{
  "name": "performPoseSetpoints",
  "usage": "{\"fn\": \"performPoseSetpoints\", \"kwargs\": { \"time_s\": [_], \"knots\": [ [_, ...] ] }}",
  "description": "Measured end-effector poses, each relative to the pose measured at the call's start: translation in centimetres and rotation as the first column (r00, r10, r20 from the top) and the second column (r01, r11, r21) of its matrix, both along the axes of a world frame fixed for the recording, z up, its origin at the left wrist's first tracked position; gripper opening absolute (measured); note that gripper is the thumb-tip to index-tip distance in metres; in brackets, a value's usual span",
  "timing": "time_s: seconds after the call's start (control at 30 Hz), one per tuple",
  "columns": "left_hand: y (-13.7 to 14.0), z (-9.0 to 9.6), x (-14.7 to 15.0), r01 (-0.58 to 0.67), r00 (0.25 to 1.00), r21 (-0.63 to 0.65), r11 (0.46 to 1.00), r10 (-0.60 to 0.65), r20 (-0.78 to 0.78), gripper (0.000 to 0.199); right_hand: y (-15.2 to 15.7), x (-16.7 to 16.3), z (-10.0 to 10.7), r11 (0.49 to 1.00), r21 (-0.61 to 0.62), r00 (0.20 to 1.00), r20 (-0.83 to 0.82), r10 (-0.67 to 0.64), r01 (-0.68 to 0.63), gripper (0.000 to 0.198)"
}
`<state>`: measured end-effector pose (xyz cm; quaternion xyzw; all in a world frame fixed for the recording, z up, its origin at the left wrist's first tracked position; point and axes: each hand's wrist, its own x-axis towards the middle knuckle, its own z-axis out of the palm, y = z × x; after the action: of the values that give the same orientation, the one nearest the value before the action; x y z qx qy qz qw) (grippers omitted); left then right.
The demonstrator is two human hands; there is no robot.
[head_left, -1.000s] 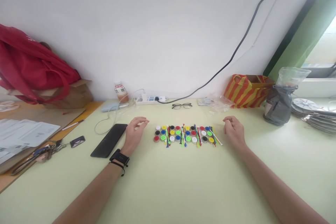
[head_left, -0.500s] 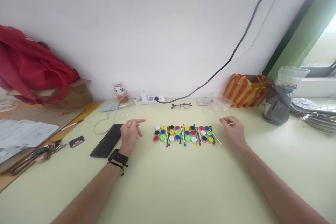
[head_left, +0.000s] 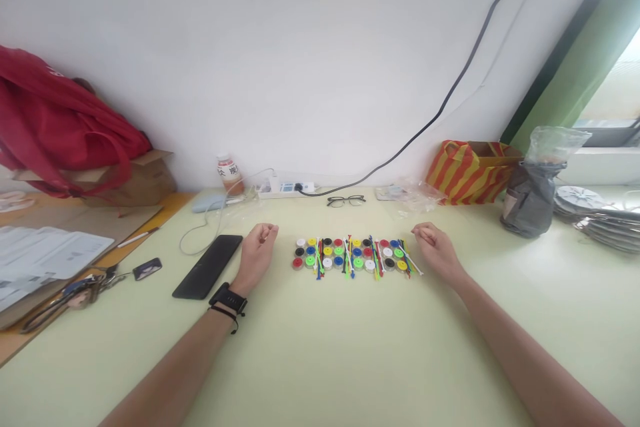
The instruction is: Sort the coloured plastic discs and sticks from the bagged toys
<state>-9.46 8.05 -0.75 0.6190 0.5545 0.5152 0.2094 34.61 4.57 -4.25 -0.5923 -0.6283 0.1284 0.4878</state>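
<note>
In the middle of the table, several small round discs (head_left: 327,251) in red, blue, green, yellow, black and white sit in blocks of rows. Bundles of thin coloured plastic sticks (head_left: 347,257) lie between and beside these blocks. My left hand (head_left: 257,255) rests on the table to their left, its fingers curled into a loose fist with nothing seen in it. To the right of the discs, my right hand (head_left: 436,250) is also closed in a fist, and nothing shows in it. Neither hand touches the discs or sticks.
A black phone-like slab (head_left: 207,267) lies left of my left hand. Behind the discs are eyeglasses (head_left: 346,201) and a power strip (head_left: 285,191). A bottle (head_left: 230,175) stands back left; a striped bag (head_left: 465,173) and a grey bag (head_left: 531,200) stand right.
My left hand has drawn in its outstretched index finger and closed, shifting slightly right. My right hand has curled tighter and moved slightly left. The discs and sticks have not moved.
</note>
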Motion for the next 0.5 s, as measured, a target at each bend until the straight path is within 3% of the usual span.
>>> {"fn": "performPoseSetpoints", "kwargs": {
  "time_s": [0.1, 0.23, 0.4, 0.5],
  "knots": [
    [0.0, 0.0, 0.0, 0.027, 0.999, 0.041, 0.999, -0.025, -0.049, 0.044, -0.2, -0.3, 0.2, 1.0, -0.019, 0.999, 0.046, 0.016, -0.016, 0.044],
    [0.0, 0.0, 0.0, 0.028, 0.994, 0.075, 0.997, -0.02, -0.109, 0.049, -0.3, 0.0, 0.4, 0.995, -0.05, 0.99, 0.113, -0.084, 0.09, 0.038],
    [0.3, -0.6, -0.3, 0.01, 0.999, -0.002, 1.0, -0.01, -0.039, 0.049, -0.3, 0.7, 0.5, 0.987, -0.02, 0.986, 0.045, -0.161, 0.162, 0.012],
    [0.4, -0.9, -0.4, -0.017, 0.996, -0.055, 0.998, 0.011, -0.092, 0.049, -0.3, 0.8, 0.6, 0.983, 0.018, 0.983, 0.024, -0.184, 0.183, 0.017]
  ]
}}
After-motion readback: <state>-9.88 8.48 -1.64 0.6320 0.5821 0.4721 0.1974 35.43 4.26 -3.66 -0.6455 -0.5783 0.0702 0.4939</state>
